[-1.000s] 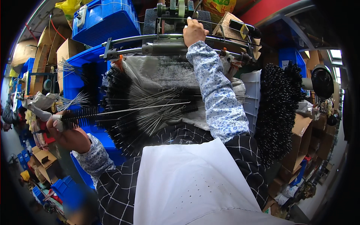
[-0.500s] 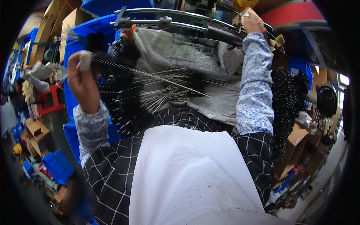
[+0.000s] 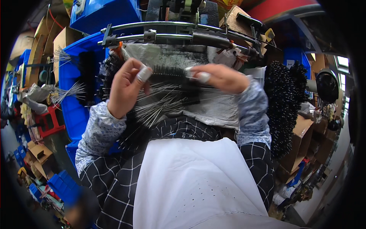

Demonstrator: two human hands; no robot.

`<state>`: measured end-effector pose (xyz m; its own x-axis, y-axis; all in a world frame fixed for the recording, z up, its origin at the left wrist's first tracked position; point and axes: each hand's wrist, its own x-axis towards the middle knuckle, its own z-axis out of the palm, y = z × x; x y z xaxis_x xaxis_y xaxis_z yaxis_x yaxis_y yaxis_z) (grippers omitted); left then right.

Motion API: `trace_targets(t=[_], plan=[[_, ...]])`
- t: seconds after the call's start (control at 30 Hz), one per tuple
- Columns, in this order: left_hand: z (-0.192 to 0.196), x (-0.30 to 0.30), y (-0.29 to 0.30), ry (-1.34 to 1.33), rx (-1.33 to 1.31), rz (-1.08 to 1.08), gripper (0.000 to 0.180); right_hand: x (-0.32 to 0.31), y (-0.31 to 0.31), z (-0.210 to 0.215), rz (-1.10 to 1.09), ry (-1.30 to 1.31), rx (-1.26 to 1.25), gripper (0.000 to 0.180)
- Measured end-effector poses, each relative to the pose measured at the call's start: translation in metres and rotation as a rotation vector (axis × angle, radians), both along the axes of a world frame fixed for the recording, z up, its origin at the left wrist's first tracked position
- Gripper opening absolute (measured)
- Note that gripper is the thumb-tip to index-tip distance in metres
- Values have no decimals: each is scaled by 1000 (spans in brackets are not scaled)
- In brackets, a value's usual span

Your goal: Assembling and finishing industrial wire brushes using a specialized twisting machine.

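Observation:
Over my lap, a twisted-wire brush [image 3: 169, 71] with black bristles stretches between my two hands. My left hand [image 3: 127, 84], white tape on its thumb, pinches the brush's left end. At the other end, my right hand [image 3: 221, 78], with white-wrapped fingertips, is closed on the brush; it is slightly smeared by motion. Below them, a heap of similar brushes shows its bare wire stems [image 3: 162, 103], which fan out over a grey cloth [image 3: 219, 110]. Black bristled ends [image 3: 110, 72] of the heap lie by my left forearm, partly hidden.
Beyond my hands runs a machine with metal rods [image 3: 167, 37]. A blue bin [image 3: 72, 118] stands left, another blue box [image 3: 106, 17] behind it. A thick mass of black brushes [image 3: 284, 107] hangs at my right, near cardboard boxes [image 3: 301, 137].
My left hand has come inward from the far left with the brush. My right hand has left the machine at the upper right and now grips the brush's other end.

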<state>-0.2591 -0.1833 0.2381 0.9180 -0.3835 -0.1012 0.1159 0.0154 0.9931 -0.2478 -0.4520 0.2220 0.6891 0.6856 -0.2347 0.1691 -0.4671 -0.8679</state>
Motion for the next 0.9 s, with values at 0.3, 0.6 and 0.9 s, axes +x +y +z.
trace_targets(t=[0.3, 0.6, 0.9], plan=[[-24, -30, 84, -476, 1251, -378, 12, 89, -21, -68, -821, -703, -533, 26], [-26, -61, 88, -341, 1302, -450, 7, 130, -32, -88, -851, -830, -826, 27], [-32, -66, 79, -519, 1355, -287, 14, 130, -33, -83, -777, -1010, -809, 26]])
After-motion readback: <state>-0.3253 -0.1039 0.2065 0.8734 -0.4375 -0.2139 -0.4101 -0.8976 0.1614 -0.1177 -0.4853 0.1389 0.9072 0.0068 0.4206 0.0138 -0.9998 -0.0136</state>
